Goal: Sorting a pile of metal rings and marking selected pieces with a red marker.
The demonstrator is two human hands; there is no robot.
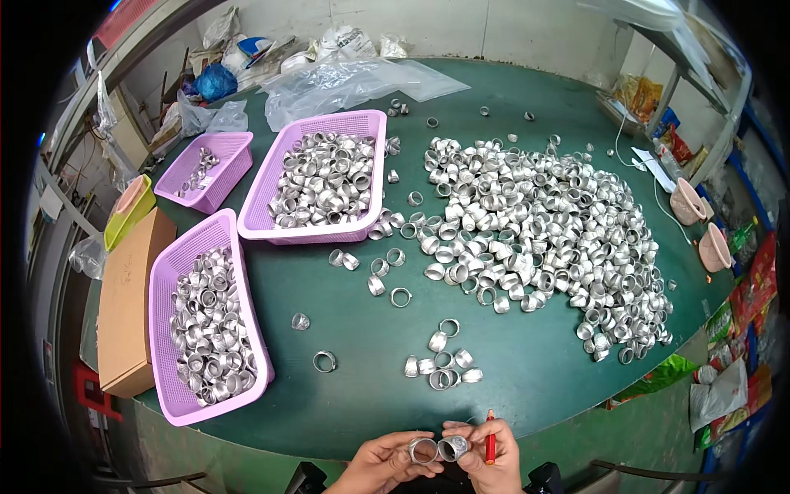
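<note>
Left hand (385,458) pinches one metal ring (423,450); right hand (485,454) grips a second ring (452,448) plus a red pen (490,438). Best kept steady, bores facing up. Beyond: small cluster (441,368), large heap (535,230), purple baskets (247,222).

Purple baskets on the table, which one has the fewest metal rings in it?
The small far-left basket: only a few rings on its bottom, while the other two are heaped.
</note>
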